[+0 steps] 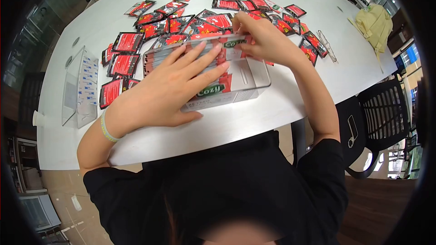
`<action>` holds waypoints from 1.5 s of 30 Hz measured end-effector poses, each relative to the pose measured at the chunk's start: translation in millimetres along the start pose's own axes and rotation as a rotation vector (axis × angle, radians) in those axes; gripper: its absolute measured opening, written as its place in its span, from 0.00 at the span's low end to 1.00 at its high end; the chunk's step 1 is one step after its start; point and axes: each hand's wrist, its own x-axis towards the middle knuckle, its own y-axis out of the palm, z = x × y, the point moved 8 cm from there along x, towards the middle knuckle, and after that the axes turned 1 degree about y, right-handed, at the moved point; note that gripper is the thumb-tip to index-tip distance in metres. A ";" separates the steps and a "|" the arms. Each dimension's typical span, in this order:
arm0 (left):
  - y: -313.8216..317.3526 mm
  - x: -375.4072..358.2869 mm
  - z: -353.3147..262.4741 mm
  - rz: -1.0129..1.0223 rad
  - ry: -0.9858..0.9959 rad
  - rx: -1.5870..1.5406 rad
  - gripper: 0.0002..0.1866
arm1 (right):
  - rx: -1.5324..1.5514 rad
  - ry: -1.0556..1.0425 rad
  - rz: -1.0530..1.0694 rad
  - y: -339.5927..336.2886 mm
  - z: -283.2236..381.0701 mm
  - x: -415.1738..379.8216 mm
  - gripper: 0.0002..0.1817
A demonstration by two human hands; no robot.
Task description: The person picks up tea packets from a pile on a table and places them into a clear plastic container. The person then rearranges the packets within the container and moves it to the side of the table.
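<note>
Clear box (247,94) beneath the spread left hand (170,80)

The box sits on the white tabletop (227,131), near the person, with a row of packets (157,58) in its left part. The left hand lies palm down across the top, fingers open and extended. The right hand (258,41) bends its fingers at the far right rim; whether it grips anything cannot be told. Loose red-and-black packets (128,42) spread behind and to the left, near a second clear container (70,94).
</note>
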 end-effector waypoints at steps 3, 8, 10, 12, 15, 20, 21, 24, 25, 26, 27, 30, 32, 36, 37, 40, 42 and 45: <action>-2.5 -2.4 -6.3 0.072 0.014 -0.061 0.51 | 0.010 -0.024 0.020 -1.3 6.3 -5.3 0.23; -6.5 -8.0 -20.0 0.187 -0.009 -0.153 0.54 | -0.008 -0.079 0.078 1.8 18.6 -10.6 0.16; -11.4 -8.5 -21.8 0.177 -0.008 -0.144 0.54 | 0.009 -0.081 0.119 3.8 22.7 -12.9 0.16; -18.0 -7.0 -19.2 0.152 0.014 -0.231 0.53 | 0.030 -0.084 0.124 4.3 21.9 -13.3 0.16; -34.1 -1.2 26.3 -0.048 0.019 -0.398 0.53 | 0.034 -0.057 0.165 7.7 18.8 -13.2 0.17; 0.0 0.4 66.2 0.085 -0.274 -0.566 0.45 | 0.054 -0.089 0.141 5.2 22.8 -14.0 0.18; 3.4 -0.9 66.7 0.159 -0.316 -0.524 0.44 | 0.063 -0.083 0.163 4.3 26.4 -14.6 0.17; 2.0 -0.2 59.4 0.089 -0.241 -0.479 0.44 | 0.038 -0.041 0.222 4.3 31.1 -17.0 0.16; 2.0 -0.5 59.4 0.057 -0.236 -0.516 0.47 | 0.024 -0.011 0.261 5.4 30.0 -18.0 0.15; 2.2 -1.3 59.7 0.057 -0.226 -0.478 0.48 | 0.038 -0.042 0.227 4.4 31.4 -18.9 0.15; 1.0 -2.1 59.5 0.056 -0.219 -0.439 0.50 | 0.052 -0.076 0.195 3.4 33.0 -19.1 0.15; -0.7 -1.9 57.1 0.126 -0.301 -0.437 0.51 | 0.091 -0.067 0.249 4.4 33.6 -16.2 0.17; -2.8 -1.6 56.3 0.109 -0.306 -0.408 0.51 | 0.127 -0.074 0.292 5.4 31.1 -13.4 0.21; -12.6 -3.8 74.2 0.065 -0.313 -0.501 0.47 | 0.353 -0.049 0.326 -7.3 16.9 5.8 0.24; -16.9 -5.7 92.6 0.002 -0.364 -0.554 0.43 | 0.423 -0.023 0.321 -10.0 7.8 16.3 0.23; -22.8 -2.6 170.9 -0.214 -0.589 -0.521 0.27 | 0.059 0.140 0.200 -8.0 -20.2 77.8 0.21; -10.0 -5.1 228.1 -0.349 -0.592 -0.218 0.25 | -0.148 0.046 0.070 8.5 -42.5 128.1 0.18; 17.8 -10.1 291.7 -0.447 -0.656 -0.045 0.24 | -0.163 -0.057 -0.045 61.9 -94.4 192.7 0.19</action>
